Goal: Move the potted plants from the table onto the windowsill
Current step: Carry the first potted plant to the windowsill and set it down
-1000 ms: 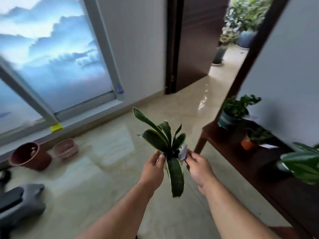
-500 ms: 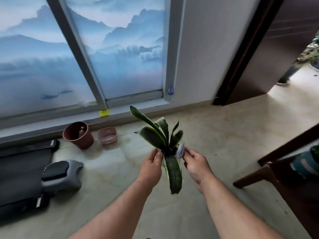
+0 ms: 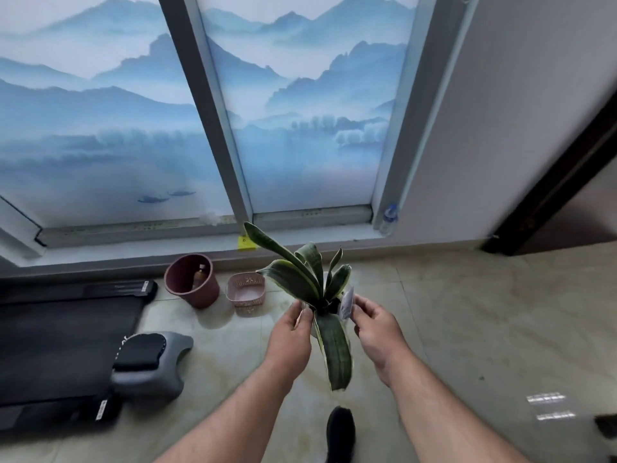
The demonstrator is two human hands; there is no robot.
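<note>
I hold a small potted plant (image 3: pixel 310 279) with stiff green, yellow-edged leaves in front of me, above the floor. My left hand (image 3: pixel 292 332) grips its left side and my right hand (image 3: pixel 375 325) grips its right side, next to a white tag. The pot itself is mostly hidden between my hands and under a drooping leaf. The low grey windowsill (image 3: pixel 133 250) runs along the foot of the window straight ahead, beyond the plant. The table is out of view.
On the floor below the sill stand a brown bucket (image 3: pixel 192 282) holding a bottle and a pink basket (image 3: pixel 246 289). A black treadmill (image 3: pixel 63 335) with a grey end cover lies at left. A water bottle (image 3: pixel 389 219) stands on the sill's right end. My dark shoe (image 3: pixel 340 432) shows below.
The view has swung left from the table and doorway to face the window. The sill, bucket and basket have come closer. Both hands keep the same hold on the plant.
</note>
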